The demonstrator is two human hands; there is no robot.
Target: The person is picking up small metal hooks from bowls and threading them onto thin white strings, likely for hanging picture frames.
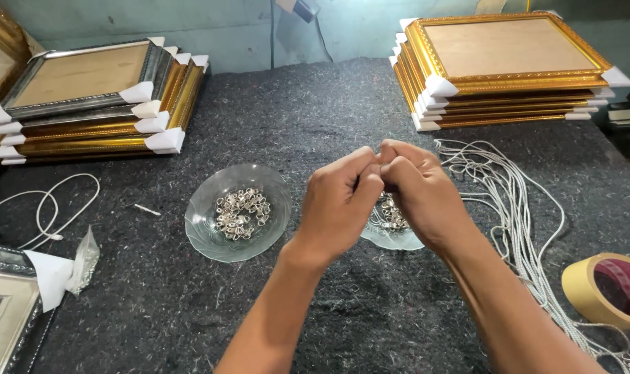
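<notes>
My left hand [339,204] and my right hand [422,190] meet fingertip to fingertip above the dark felt table [329,118], fingers curled tight. Whatever small piece they pinch is hidden between the fingers. Under my right hand sits a glass dish [391,239] of small metal hanger hooks, mostly covered. A second glass dish [208,239] holding several silver hooks [240,211] lies just left of my left hand.
A stack of gold frames with white corner guards [509,69] stands back right, another stack [93,97] back left. White cords [516,201] lie at right, a tape roll [609,287] at the right edge, a loose cord [48,204] and a silver frame corner [10,312] at left.
</notes>
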